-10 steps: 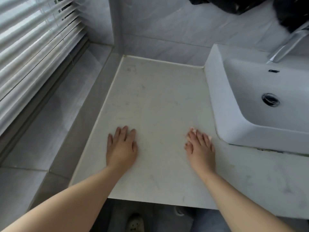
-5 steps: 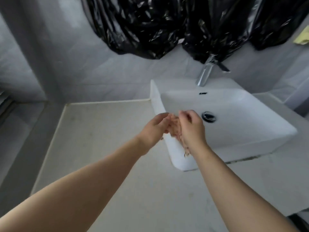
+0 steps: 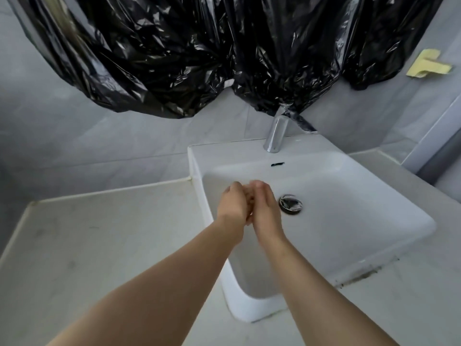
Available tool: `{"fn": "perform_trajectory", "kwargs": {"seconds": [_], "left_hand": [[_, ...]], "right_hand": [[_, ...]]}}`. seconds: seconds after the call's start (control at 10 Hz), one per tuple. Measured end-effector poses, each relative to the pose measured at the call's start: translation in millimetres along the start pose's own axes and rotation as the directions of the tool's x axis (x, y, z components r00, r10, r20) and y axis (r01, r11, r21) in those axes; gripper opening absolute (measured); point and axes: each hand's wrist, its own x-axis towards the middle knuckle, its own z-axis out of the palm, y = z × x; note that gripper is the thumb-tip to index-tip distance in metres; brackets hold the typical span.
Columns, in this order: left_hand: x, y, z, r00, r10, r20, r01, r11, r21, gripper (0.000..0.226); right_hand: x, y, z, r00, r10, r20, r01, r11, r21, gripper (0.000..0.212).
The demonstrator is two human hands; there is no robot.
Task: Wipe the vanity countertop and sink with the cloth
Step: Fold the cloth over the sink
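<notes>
Two hands, left hand (image 3: 233, 204) and right hand (image 3: 265, 208), meet over the one white sink (image 3: 374, 201), fingers curled toward each other and touching. Whether they grip the cloth I cannot tell (the gap between them is blurred). One drain (image 3: 290, 204) sits just right of them, below one faucet (image 3: 275, 134). One countertop (image 3: 99, 233) lies to the left, under black plastic (image 3: 174, 58).
</notes>
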Motion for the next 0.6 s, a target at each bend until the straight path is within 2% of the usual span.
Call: {"fn": "perform_trajectory", "kwargs": {"seconds": [0.1,0.2,0.3,0.6], "left_hand": [[18,-11,9,0.999,-0.033,-0.014,0.034,0.997,0.062,0.032],[26,-19,16,0.996,-0.074,0.054,0.074,0.997,-0.003,0.028],[28,-27,24,0.987,-0.142,0.075,0.147,0.986,-0.075,0.017],[39,-52,27,0.979,-0.171,0.107,0.178,0.982,-0.057,0.023]], "right_hand": [[8,5,-4,0.999,-0.045,-0.009,0.044,0.993,-0.105,0.025],[12,9,-10,0.999,-0.040,-0.024,0.036,0.988,-0.153,0.031],[17,15,-18,0.999,0.026,-0.039,-0.034,0.974,-0.226,0.034],[23,28,-23,0.992,0.081,-0.099,-0.111,0.928,-0.357,0.033]]}}
